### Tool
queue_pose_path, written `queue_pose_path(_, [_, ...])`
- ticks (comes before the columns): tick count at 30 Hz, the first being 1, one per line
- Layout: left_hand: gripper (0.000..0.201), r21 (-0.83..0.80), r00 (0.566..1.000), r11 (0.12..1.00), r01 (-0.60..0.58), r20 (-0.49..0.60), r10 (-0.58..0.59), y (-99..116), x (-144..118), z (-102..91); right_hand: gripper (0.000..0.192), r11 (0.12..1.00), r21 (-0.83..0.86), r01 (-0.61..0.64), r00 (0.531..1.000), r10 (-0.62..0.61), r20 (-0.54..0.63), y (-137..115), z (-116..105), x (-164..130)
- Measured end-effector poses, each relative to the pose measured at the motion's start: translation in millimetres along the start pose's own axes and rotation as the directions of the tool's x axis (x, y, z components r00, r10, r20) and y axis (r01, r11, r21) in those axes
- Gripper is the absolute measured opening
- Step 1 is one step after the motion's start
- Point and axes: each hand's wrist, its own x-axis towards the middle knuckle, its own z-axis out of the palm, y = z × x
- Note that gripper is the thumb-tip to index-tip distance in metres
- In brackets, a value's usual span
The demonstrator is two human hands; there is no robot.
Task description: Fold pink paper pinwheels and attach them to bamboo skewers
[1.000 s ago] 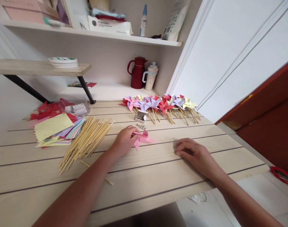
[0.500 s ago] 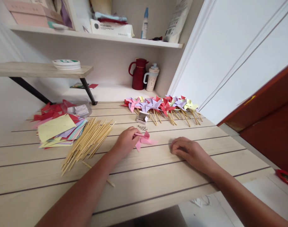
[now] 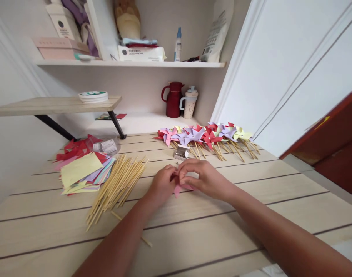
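Wooden tabletop (image 3: pixel 222 215): right hand (image 3: pixel 206 179) has joined left hand (image 3: pixel 162 184); both sets of fingers now pinch the pink paper pinwheel (image 3: pixel 178 188), indicating assembly in hand.

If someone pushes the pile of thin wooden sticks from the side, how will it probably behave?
The wooden sticks look round and thin, so they would likely roll and spread over the smooth table. They lie loose, unbundled, so the pile probably would not move as one. They seem light.
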Motion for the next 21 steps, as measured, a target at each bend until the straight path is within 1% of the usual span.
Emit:
queue_pose_path(2, [0.017,-0.007,1.0,1.0,0.018,-0.014,-0.018,0,0,0.4,0.013,1.0,-0.02,0.023,1.0,-0.023,-0.003,0,3,5])
queue_pose_path(5, [0.016,-0.017,1.0,1.0,0.01,-0.013,-0.011,0,0,0.1,0.013,0.999,-0.028,0.027,1.0,-0.027,-0.013,4,2,5])
queue_pose_path(10, [0.013,-0.065,1.0,0.998,0.016,0.007,-0.016,2,0,-1.3,0.015,1.0,-0.006,0.01,0.995,-0.011,-0.097,15,-8,-7])
queue_pose_path(14, [0.013,-0.177,0.994,0.979,0.105,0.007,-0.105,6,1,-4.0,0.013,0.999,0.034,-0.009,0.989,0.014,-0.149,25,-15,-16])
queue_pose_path(18, [0.014,-0.314,0.973,0.923,0.224,0.025,-0.227,11,3,-8.4,0.014,0.998,0.06,-0.013,0.977,0.025,-0.214,30,-17,-19])
queue_pose_path(21, [0.016,-0.342,0.968,0.908,0.241,0.017,-0.251,12,5,-10.4,0.013,0.999,0.039,0.01,0.962,0.001,-0.272,31,-17,-18])
